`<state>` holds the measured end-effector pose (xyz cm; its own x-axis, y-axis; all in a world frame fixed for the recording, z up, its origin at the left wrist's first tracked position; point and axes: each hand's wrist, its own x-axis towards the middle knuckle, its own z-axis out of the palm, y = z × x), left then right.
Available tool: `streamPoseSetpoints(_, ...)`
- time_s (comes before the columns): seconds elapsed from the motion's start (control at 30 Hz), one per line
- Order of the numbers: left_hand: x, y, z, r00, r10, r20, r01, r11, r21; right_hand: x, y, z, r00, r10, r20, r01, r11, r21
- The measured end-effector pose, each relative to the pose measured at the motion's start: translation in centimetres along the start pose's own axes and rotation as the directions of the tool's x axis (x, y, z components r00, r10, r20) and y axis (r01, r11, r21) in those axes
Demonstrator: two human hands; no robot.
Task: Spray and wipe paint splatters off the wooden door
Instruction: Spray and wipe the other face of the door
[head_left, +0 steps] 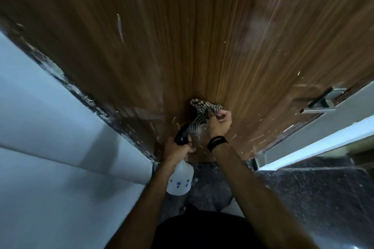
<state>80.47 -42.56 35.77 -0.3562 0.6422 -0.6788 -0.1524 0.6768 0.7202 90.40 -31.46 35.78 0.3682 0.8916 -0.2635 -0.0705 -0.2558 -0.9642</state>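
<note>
The brown wooden door fills the upper view, flecked with white paint splatters near its lower part and a longer white streak higher up. My left hand grips the neck of a white spray bottle with a black trigger head pointing at the door. My right hand clutches a checkered cloth bunched against the door just above the bottle. A black band sits on the right wrist.
A metal door handle juts out at the right edge of the door. A pale wall runs along the left, with a dark paint-smeared frame between it and the door. Dark speckled floor lies below.
</note>
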Motion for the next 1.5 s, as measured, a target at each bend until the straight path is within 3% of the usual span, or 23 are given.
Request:
streamPoseSetpoints(0.07,-0.1,0.2,-0.4,1.000,0.026,0.011,-0.026,1.000,0.008,0.2,1.1,-0.3,0.999,0.023,-0.033,-0.025,0.998,-0.055)
streamPoseSetpoints(0.23,-0.4,0.4,-0.7,0.997,0.076,0.001,-0.076,0.997,0.003,1.8,3.4,-1.8,0.938,0.335,-0.092,-0.339,0.940,-0.037)
streamPoseSetpoints(0.4,-0.9,0.5,-0.2,0.997,0.075,-0.011,-0.075,0.997,-0.035,2.3,2.9,-1.8,0.926,0.371,-0.074,-0.374,0.927,-0.033)
streamPoseSetpoints(0.5,-0.9,0.7,0.9,0.997,0.007,-0.073,-0.011,0.998,-0.059,0.4,0.9,-0.7,0.971,0.237,0.035,-0.236,0.971,-0.039)
streamPoseSetpoints(0.6,-1.4,1.0,1.7,0.983,-0.054,-0.175,0.034,0.993,-0.113,-1.3,-1.3,0.5,0.974,-0.168,0.151,0.176,0.984,-0.039)
streamPoseSetpoints(0.63,-1.7,1.2,1.6,0.979,-0.047,-0.199,0.019,0.990,-0.143,-1.6,-1.9,0.6,0.915,-0.339,0.217,0.361,0.930,-0.069)
streamPoseSetpoints(0.7,-2.2,1.7,1.3,0.979,-0.013,-0.202,-0.027,0.981,-0.194,-1.1,-2.2,0.6,0.703,-0.607,0.369,0.680,0.727,-0.100)
streamPoseSetpoints(0.8,-2.7,2.4,0.8,0.966,0.031,-0.257,-0.102,0.958,-0.268,0.4,-2.8,0.5,0.332,-0.784,0.524,0.929,0.369,-0.035)
streamPoseSetpoints(0.87,-3.0,3.0,0.7,0.955,0.037,-0.296,-0.133,0.941,-0.310,1.3,-3.0,0.6,0.172,-0.828,0.534,0.982,0.185,-0.030)
streamPoseSetpoints(0.97,-3.2,2.9,0.8,0.931,0.007,-0.366,-0.163,0.903,-0.397,1.7,-4.3,1.3,-0.015,-0.844,0.536,1.000,-0.011,0.012)
streamPoseSetpoints(1.13,-4.0,2.1,0.5,0.875,-0.104,-0.473,-0.180,0.837,-0.517,1.8,-5.3,3.9,-0.340,-0.719,0.605,0.939,-0.291,0.183)
streamPoseSetpoints(1.2,-4.2,2.1,0.5,0.866,-0.114,-0.488,-0.185,0.832,-0.523,2.1,-4.1,4.7,-0.416,-0.592,0.690,0.904,-0.351,0.244)
streamPoseSetpoints(1.3,-4.3,1.4,-0.1,0.867,-0.124,-0.482,-0.175,0.830,-0.529,1.9,-2.1,5.4,-0.449,-0.450,0.772,0.889,-0.308,0.338)
streamPoseSetpoints(1.37,-4.0,1.1,-0.9,0.879,-0.103,-0.465,-0.184,0.826,-0.532,1.8,-1.9,5.7,-0.436,-0.458,0.774,0.898,-0.277,0.342)
streamPoseSetpoints(1.5,-3.7,1.3,-2.8,0.913,-0.047,-0.406,-0.177,0.850,-0.496,0.2,-4.4,8.1,-0.481,-0.597,0.642,0.876,-0.357,0.324)
